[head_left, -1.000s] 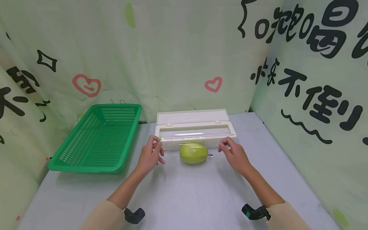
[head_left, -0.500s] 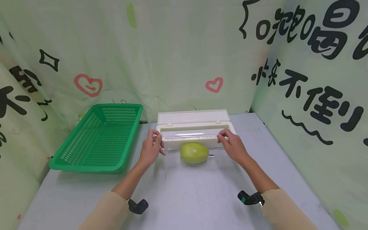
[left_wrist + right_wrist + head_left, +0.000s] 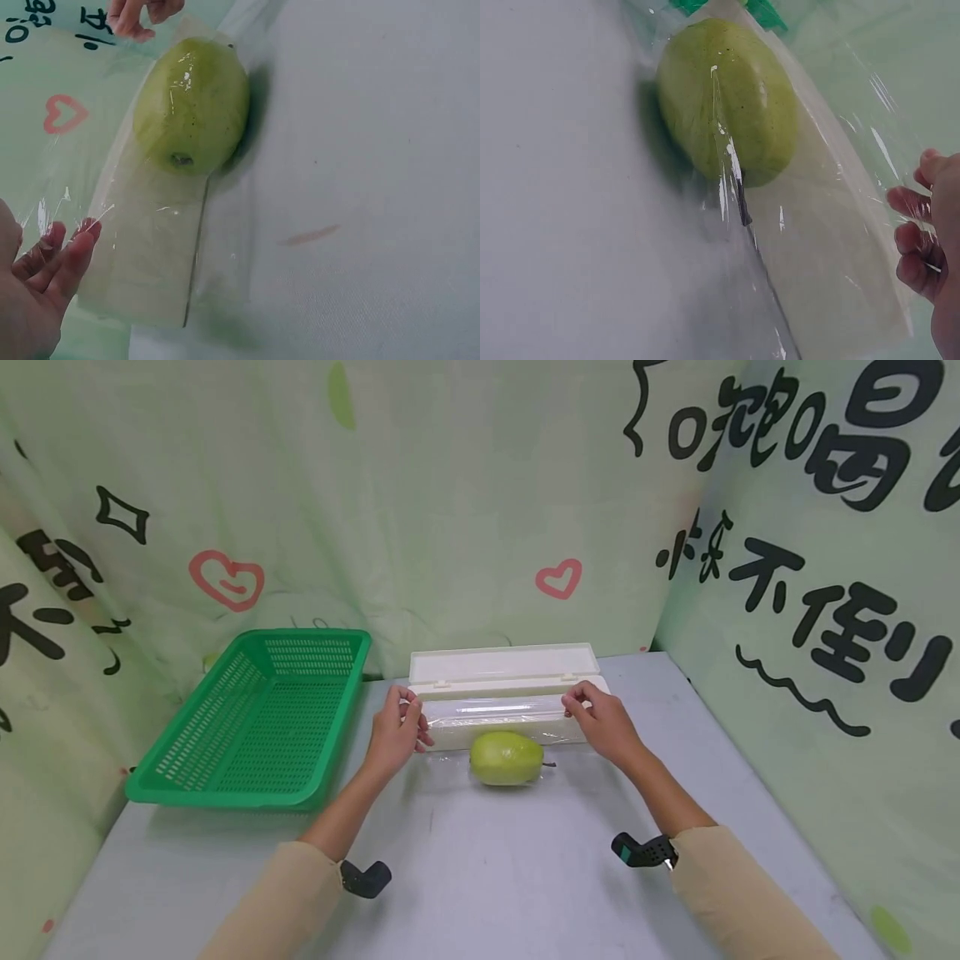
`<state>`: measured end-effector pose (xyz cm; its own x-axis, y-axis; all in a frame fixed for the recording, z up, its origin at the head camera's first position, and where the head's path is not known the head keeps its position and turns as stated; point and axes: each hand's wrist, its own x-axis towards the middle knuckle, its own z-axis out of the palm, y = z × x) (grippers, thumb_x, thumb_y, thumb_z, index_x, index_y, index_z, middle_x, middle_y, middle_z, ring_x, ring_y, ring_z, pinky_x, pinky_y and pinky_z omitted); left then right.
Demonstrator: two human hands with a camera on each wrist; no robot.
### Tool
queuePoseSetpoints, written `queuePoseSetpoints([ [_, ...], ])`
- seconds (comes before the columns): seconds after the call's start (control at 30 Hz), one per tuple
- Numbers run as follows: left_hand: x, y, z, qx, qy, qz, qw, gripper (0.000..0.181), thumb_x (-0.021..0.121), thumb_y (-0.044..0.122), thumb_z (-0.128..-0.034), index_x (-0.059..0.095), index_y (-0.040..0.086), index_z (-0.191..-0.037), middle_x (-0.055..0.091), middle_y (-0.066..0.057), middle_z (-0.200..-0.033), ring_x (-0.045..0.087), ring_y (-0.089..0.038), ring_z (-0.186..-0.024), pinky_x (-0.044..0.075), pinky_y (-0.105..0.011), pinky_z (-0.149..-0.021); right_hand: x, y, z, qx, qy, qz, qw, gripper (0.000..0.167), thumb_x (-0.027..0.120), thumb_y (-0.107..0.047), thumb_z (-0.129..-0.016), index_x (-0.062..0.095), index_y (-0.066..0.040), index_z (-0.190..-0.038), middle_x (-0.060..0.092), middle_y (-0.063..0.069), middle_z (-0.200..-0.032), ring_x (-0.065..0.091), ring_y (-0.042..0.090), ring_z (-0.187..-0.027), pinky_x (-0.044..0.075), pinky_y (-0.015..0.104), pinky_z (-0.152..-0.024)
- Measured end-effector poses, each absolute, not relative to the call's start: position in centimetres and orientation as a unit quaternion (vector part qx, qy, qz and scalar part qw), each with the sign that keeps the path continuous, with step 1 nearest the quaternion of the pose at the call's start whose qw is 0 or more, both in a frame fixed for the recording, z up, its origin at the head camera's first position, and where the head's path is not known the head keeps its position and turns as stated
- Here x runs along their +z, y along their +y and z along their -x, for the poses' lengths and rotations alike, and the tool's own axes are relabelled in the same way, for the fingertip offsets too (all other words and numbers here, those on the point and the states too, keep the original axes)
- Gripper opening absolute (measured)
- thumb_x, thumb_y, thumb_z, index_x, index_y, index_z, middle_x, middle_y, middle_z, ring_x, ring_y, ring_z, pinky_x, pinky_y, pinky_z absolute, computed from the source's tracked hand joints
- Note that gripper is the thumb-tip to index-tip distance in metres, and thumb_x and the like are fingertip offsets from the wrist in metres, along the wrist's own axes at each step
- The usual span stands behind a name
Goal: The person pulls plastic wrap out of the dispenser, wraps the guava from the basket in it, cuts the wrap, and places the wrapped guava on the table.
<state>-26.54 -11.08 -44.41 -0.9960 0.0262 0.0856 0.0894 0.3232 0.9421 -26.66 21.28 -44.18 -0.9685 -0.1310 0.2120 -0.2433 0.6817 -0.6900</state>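
Observation:
A yellow-green oval fruit (image 3: 507,758) with a short dark stem lies on the table. Clear cling film (image 3: 889,154) stretches over it in both wrist views. My left hand (image 3: 395,733) pinches the film's left side, and my right hand (image 3: 604,723) pinches its right side. Both hands are raised in front of a white film box (image 3: 502,665) whose lid stands up. Inside the box shows the film roll (image 3: 487,709), partly behind the right hand. In the left wrist view, the left fingers (image 3: 71,259) are close to creased film.
A green perforated basket (image 3: 225,804) stands on the left of the white table (image 3: 480,877). A printed curtain (image 3: 450,527) hangs directly behind the box, with another panel (image 3: 780,610) along the right edge.
Both hands have moved up and away from me toward the box, the right hand farther and slightly left. The film has lifted with them; the fruit stays in place.

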Motion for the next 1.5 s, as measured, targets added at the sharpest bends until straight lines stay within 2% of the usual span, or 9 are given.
queuePoseSetpoints([
  [0.2,-45.1,-11.3,26.7,-0.57,-0.821,0.026,0.018,0.01,0.043,0.018,-0.1036,0.042,0.008,-0.106,0.061,-0.017,-0.078,0.067,-0.021,-0.059,0.059,-0.033,-0.059,-44.8,21.4,26.8,0.382,-0.918,-0.089,0.062,0.022,0.053,-0.033,-0.1,0.056,-0.012,-0.097,0.067,0.011,-0.089,0.05,0.014,-0.056,0.042,0.025,-0.054],
  [0.33,-45.7,-11.4,26.5,-0.57,-0.821,0.022,0.015,0.01,0.043,0.018,-0.1036,0.042,0.008,-0.105,0.062,-0.017,-0.078,0.067,-0.02,-0.062,0.06,-0.035,-0.064,-45.3,21.4,26.8,0.403,-0.909,-0.094,0.057,0.024,0.054,-0.034,-0.099,0.056,-0.01,-0.094,0.065,0.013,-0.085,0.047,0.014,-0.054,0.04,0.025,-0.051],
  [0.43,-45.9,-11.5,26.3,-0.564,-0.826,0.02,0.012,0.011,0.043,0.019,-0.1037,0.042,0.009,-0.105,0.064,-0.017,-0.08,0.069,-0.021,-0.067,0.06,-0.033,-0.064,-45.5,21.4,26.7,0.407,-0.907,-0.095,0.061,0.025,0.054,-0.033,-0.099,0.057,-0.009,-0.09,0.063,0.015,-0.08,0.05,0.016,-0.058,0.041,0.025,-0.053],
  [0.63,-46.0,-11.7,25.8,-0.558,-0.829,0.024,0.022,0.008,0.047,0.018,-0.1016,0.047,0.01,-0.102,0.068,-0.013,-0.089,0.068,-0.03,-0.086,0.054,-0.028,-0.051,-45.7,21.6,26.4,0.402,-0.908,-0.09,0.074,0.026,0.055,-0.032,-0.098,0.061,-0.008,-0.089,0.067,0.017,-0.085,0.062,0.028,-0.079,0.047,0.024,-0.062],
  [0.8,-45.9,-11.8,25.4,-0.563,-0.824,0.04,0.052,0.007,0.055,0.014,-0.0974,0.053,0.008,-0.099,0.068,-0.015,-0.093,0.065,-0.034,-0.09,0.053,-0.027,-0.05,-45.8,21.8,26.0,0.409,-0.904,-0.094,0.084,0.025,0.057,-0.03,-0.098,0.064,-0.006,-0.091,0.069,0.017,-0.089,0.063,0.034,-0.083,0.047,0.024,-0.063],
  [1.03,-46.0,-11.9,25.2,-0.516,-0.853,0.042,0.061,0.01,0.063,0.014,-0.0933,0.059,0.007,-0.098,0.067,-0.013,-0.098,0.064,-0.025,-0.093,0.056,-0.028,-0.061,-45.7,22.1,25.5,0.406,-0.903,-0.11,0.087,0.017,0.061,-0.022,-0.096,0.066,-0.006,-0.095,0.07,0.016,-0.092,0.061,0.019,-0.081,0.05,0.021,-0.069],
  [1.23,-46.3,-12.1,24.9,-0.461,-0.878,0.074,0.109,0.008,0.068,0.011,-0.0883,0.064,0.006,-0.091,0.067,-0.009,-0.09,0.064,-0.022,-0.084,0.054,-0.041,-0.078,-45.9,22.3,25.4,0.377,-0.914,-0.112,0.101,0.012,0.065,-0.019,-0.093,0.068,-0.007,-0.095,0.07,0.008,-0.086,0.059,0.016,-0.078,0.05,0.022,-0.07],
  [1.4,-46.7,-12.1,24.7,-0.391,-0.906,0.081,0.142,0.008,0.073,0.012,-0.0843,0.067,0.008,-0.086,0.065,-0.005,-0.085,0.057,-0.015,-0.071,0.05,-0.026,-0.063,-46.5,22.2,25.4,0.315,-0.929,-0.123,0.147,0.01,0.07,-0.017,-0.089,0.069,-0.008,-0.09,0.067,0.004,-0.082,0.055,0.015,-0.074,0.047,0.025,-0.065],
  [1.5,-46.8,-12.0,24.7,-0.354,-0.919,0.072,0.156,0.008,0.074,0.014,-0.0832,0.067,0.011,-0.084,0.063,-0.002,-0.08,0.05,-0.013,-0.065,0.042,-0.023,-0.057,-46.9,22.0,25.5,0.28,-0.933,-0.131,0.183,0.011,0.073,-0.018,-0.085,0.069,-0.008,-0.087,0.065,0.004,-0.08,0.055,0.016,-0.074,0.045,0.028,-0.063],
])
